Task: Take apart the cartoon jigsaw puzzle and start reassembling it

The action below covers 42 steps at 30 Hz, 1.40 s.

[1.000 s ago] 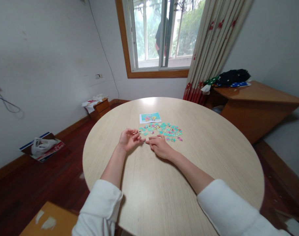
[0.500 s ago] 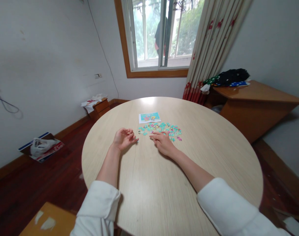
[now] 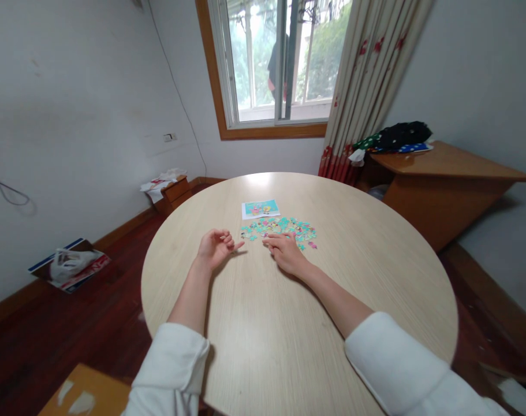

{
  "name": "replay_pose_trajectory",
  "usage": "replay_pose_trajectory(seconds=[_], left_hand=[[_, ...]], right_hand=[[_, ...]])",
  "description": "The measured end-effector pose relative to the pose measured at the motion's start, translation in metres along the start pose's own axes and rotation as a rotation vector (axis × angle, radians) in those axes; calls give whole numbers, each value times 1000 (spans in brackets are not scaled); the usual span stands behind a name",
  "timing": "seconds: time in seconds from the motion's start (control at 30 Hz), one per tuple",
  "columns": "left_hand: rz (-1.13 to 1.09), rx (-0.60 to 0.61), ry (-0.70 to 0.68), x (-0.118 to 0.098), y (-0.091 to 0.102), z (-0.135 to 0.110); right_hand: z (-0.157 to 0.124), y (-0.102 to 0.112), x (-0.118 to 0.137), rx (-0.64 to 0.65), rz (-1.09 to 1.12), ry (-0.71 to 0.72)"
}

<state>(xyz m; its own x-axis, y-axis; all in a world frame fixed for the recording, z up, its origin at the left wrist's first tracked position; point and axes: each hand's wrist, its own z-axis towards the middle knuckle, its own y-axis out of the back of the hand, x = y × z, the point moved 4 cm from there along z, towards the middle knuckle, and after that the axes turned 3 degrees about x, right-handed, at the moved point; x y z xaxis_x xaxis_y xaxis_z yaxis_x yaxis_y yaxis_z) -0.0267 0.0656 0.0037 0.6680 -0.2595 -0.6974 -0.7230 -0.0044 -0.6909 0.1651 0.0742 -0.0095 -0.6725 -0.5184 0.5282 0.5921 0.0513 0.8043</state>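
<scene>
On the round pale wooden table (image 3: 288, 323), a scatter of small teal and pink jigsaw pieces (image 3: 282, 227) lies just above centre frame, below a small printed picture card (image 3: 260, 208). The right hand (image 3: 285, 252) rests palm down, fingers (image 3: 275, 236) touching the scatter's near edge. The left hand (image 3: 214, 247), to its left, lies palm up, fingers loosely curled, holding nothing visible.
</scene>
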Motion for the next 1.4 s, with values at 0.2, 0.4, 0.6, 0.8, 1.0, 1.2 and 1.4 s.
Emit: replay_pose_trajectory(seconds=[0.2,0.4,0.6,0.8,1.0,1.2,1.4], left_hand=[[132,-31,88,10,1,8],[34,-36,-22,6,-1,9],[34,-7,58,13,-8,7],[48,-76,66,9,-7,7],[39,-105,35,2,-4,5],[3,-85,7,-6,1,4],[2,-97,-34,-15,8,1]], right_hand=[[0,1,1,-1,-3,-3],[0,0,0,0,6,3],[1,-1,-2,6,21,-4],[1,-2,-2,-1,1,3],[1,1,-6,-19,16,-28],[1,16,-22,-97,-50,-180],[1,24,-29,-87,-100,-230]])
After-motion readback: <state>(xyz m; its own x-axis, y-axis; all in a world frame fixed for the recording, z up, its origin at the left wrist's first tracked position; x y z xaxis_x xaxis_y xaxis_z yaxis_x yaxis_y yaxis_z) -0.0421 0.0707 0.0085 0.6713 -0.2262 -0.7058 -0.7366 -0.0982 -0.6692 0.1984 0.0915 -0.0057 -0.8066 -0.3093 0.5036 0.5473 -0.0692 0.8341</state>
